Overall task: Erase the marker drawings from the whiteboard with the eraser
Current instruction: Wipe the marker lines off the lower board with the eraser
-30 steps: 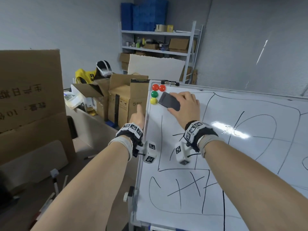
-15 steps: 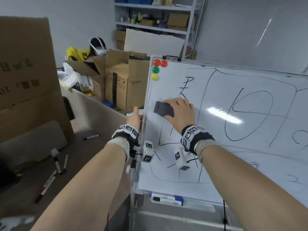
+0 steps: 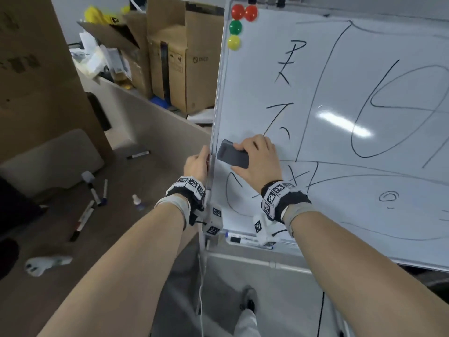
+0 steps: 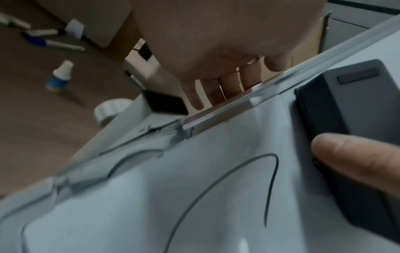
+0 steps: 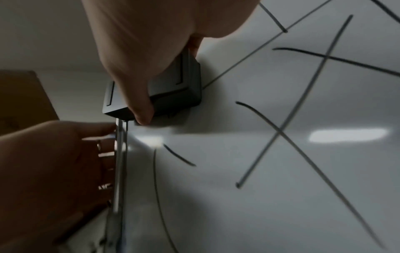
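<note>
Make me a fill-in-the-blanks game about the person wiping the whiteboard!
1. The right hand presses the dark grey ____ against the whiteboard.
2. The left hand holds the board's ____ edge.
3. Of the round magnets at the top corner, the green magnet sits just above the ____ one.
4. Loose markers lie on the ____.

Missing words: eraser; left; yellow; floor

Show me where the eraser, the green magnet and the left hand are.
eraser (image 3: 232, 154): head view, grey back.
green magnet (image 3: 235, 27): head view, its middle.
left hand (image 3: 196, 164): head view, back of hand.
</note>
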`<state>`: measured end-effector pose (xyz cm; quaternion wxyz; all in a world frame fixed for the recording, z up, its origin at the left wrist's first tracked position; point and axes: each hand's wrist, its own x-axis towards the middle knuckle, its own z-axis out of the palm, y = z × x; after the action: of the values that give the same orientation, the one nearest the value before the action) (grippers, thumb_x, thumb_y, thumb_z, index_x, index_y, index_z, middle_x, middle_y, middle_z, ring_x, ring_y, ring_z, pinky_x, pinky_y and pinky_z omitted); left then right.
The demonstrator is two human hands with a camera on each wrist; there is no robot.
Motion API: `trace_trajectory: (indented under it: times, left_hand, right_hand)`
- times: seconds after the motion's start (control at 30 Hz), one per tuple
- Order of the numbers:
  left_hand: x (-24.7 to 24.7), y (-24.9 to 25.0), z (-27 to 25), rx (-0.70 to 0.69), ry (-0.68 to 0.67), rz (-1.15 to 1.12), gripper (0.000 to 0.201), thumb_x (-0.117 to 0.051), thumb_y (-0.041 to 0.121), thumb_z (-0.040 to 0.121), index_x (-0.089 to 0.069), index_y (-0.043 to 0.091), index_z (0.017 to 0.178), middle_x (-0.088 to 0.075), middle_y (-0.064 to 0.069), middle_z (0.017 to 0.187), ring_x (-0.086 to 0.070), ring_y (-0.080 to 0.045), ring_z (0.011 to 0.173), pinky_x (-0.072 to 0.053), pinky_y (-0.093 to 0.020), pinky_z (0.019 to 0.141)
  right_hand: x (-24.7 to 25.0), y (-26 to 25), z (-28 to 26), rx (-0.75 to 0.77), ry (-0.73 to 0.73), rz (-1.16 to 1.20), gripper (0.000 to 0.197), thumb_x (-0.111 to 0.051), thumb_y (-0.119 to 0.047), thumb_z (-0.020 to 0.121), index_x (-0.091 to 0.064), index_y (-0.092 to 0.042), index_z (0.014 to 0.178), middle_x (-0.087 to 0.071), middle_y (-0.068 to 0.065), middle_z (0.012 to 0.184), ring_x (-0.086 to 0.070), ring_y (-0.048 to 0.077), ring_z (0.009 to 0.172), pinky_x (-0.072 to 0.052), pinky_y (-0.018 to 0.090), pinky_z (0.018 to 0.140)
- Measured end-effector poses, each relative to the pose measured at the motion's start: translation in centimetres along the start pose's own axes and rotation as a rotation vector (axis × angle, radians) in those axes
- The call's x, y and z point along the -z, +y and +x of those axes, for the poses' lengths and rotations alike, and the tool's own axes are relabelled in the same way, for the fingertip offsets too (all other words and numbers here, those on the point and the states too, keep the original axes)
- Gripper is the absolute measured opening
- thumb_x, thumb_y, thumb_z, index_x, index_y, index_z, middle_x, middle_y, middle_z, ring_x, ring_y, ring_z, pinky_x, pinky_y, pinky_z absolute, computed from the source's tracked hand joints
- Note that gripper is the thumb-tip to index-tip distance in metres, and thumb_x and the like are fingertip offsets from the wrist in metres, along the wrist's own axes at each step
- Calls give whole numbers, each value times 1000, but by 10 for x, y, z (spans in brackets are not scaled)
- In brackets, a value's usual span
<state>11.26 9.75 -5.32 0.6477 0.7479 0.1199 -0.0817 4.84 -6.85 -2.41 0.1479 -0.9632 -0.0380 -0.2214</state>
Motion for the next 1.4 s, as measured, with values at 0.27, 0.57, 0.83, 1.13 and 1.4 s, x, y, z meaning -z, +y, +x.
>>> trace_trajectory:
  times: [0.27, 0.57, 0.83, 1.13, 1.4]
  left_hand:
    - [1, -14, -10, 9, -40, 23, 45, -51, 58, 79, -56, 14, 73, -59, -8, 73, -49, -23, 71, -44, -34, 71]
    - [3, -49, -16, 67, -34, -180, 60, -59, 71, 69, -69, 12, 78, -70, -7, 84, -60, -24, 77, -50, -35, 82]
    - [-2, -49, -19, 82, -42, -236, 55, -56, 68, 77, -65, 13, 82, -63, -5, 80, -54, -20, 73, -44, -31, 72]
    - [-3, -47, -25, 81, 27, -216, 59, -58, 74, 66, -63, 15, 67, -60, -3, 70, -53, -21, 68, -45, -35, 73]
    - [-22, -55, -31, 46, 180, -108, 62, -53, 72, 70, -57, 11, 70, -59, -16, 76, -44, -30, 69, -47, -36, 77]
  right_hand:
    - [12, 1, -19, 31, -37, -133, 51, -80, -43, 72, -60, -24, 116, -55, 2, 109, -49, 27, 101, -39, 39, 85]
    - [-22, -4, -57, 41, -113, -93, 54, -86, -38, 64, -64, -23, 111, -53, 5, 102, -49, 28, 98, -40, 41, 84]
    - [-39, -5, -95, 117, -258, -232, 51, -85, -45, 66, -65, -27, 109, -57, 2, 99, -48, 25, 94, -30, 37, 81]
    - [-1, 11, -44, -7, -93, -72, 54, -84, -44, 65, -60, -23, 109, -52, 6, 105, -47, 28, 98, -32, 38, 82]
    - [-43, 34, -120, 75, -336, -123, 56, -88, -43, 51, -63, -22, 97, -50, 3, 89, -51, 28, 85, -31, 36, 79]
